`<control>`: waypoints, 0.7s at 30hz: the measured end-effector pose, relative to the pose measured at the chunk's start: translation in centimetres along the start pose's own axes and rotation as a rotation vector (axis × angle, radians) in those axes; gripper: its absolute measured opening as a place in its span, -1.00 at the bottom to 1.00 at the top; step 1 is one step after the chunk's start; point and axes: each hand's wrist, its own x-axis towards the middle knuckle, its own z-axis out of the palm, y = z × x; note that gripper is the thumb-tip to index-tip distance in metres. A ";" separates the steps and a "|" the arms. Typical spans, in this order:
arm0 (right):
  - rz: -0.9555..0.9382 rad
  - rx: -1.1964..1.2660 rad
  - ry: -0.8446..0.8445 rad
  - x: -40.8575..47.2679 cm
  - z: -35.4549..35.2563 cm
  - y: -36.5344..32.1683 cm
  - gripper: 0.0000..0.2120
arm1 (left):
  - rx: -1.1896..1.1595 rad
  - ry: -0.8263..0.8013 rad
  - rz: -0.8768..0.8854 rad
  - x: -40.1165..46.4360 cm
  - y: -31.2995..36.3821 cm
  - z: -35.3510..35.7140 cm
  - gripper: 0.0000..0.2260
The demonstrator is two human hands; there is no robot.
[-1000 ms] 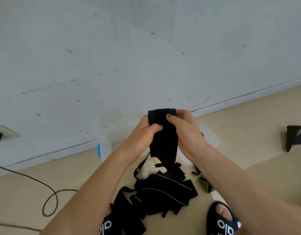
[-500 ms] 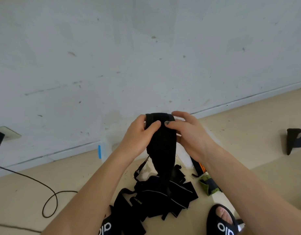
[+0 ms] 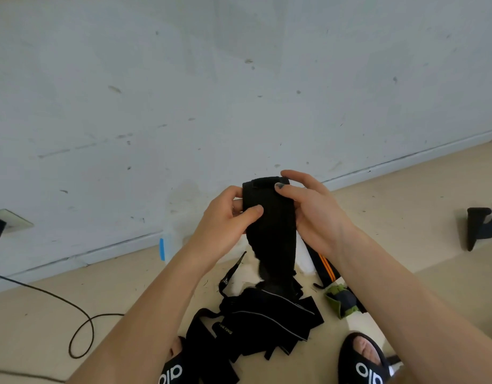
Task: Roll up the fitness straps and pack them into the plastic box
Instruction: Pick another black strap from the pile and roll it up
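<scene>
The left hand [image 3: 225,217] and right hand [image 3: 308,209] pinched the top of 1 black strap [image 3: 269,223], held above the floor pile [image 3: 261,317], fingers curled round its edges. Best to keep each turn tight and the edges aligned.

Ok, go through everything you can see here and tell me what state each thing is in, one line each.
Wide black fabric strap: held up, top end folded over, tail hanging.
Left hand: grips the strap's left edge.
Right hand: pinches its top right.
Pile of black straps: loose on the floor, unrolled.
Clear plastic box: on the floor, mostly hidden.
Green strap: bunched up on the floor.
</scene>
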 end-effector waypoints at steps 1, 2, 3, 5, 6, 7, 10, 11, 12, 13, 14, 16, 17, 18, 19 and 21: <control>0.003 0.002 -0.024 -0.1 0.0 0.1 -0.64 | -0.013 0.031 -0.003 0.1 -0.1 0.0 -0.85; -0.004 -0.016 -0.041 -0.2 0.0 0.2 -0.63 | -0.019 0.053 -0.009 0.2 -0.2 0.1 -0.86; -0.023 -0.060 -0.047 -0.2 0.0 0.3 -0.61 | -0.024 0.062 -0.017 0.3 -0.3 0.2 -0.85; -0.073 -0.167 -0.013 -0.1 0.0 0.6 -0.57 | -0.047 0.060 -0.039 0.3 -0.5 0.4 -0.83; -0.092 -0.192 0.013 -0.1 -0.1 0.6 -0.57 | -0.065 0.060 -0.048 0.4 -0.5 0.5 -0.80; -0.101 -0.192 0.038 0.0 -0.1 0.6 -0.57 | -0.087 0.064 -0.055 0.4 -0.5 0.5 -0.77; -0.083 -0.134 0.073 0.0 -0.2 0.6 -0.61 | -0.097 0.080 -0.045 0.4 -0.4 0.3 -0.62; -0.076 -0.121 0.066 0.0 -0.2 0.6 -0.62 | -0.069 0.078 -0.013 0.2 -0.2 0.3 -0.61; -0.073 -0.118 0.055 0.0 -0.2 0.7 -0.64 | -0.041 0.079 0.027 0.0 0.0 0.3 -0.63; -0.074 -0.128 0.040 0.1 -0.2 0.7 -0.65 | -0.021 0.088 0.063 -0.1 0.2 0.3 -0.66; -0.076 -0.150 0.023 0.2 -0.2 0.7 -0.66 | -0.012 0.105 0.089 -0.2 0.4 0.3 -0.70; -0.092 -0.238 -0.007 0.1 -0.3 0.6 -0.67 | -0.014 0.135 0.113 -0.1 0.5 0.3 -0.74; -0.108 -0.306 -0.014 0.1 -0.3 0.5 -0.66 | -0.023 0.137 0.113 -0.1 0.4 0.2 -0.73; -0.128 -0.378 -0.020 0.0 -0.4 0.4 -0.64 | -0.036 0.134 0.108 -0.1 0.4 0.1 -0.70; -0.148 -0.441 -0.027 0.0 -0.5 0.4 -0.62 | -0.047 0.131 0.102 -0.1 0.3 0.0 -0.67; -0.174 -0.521 -0.053 0.0 -0.6 0.4 -0.59 | -0.052 0.132 0.101 0.0 0.1 -0.2 -0.62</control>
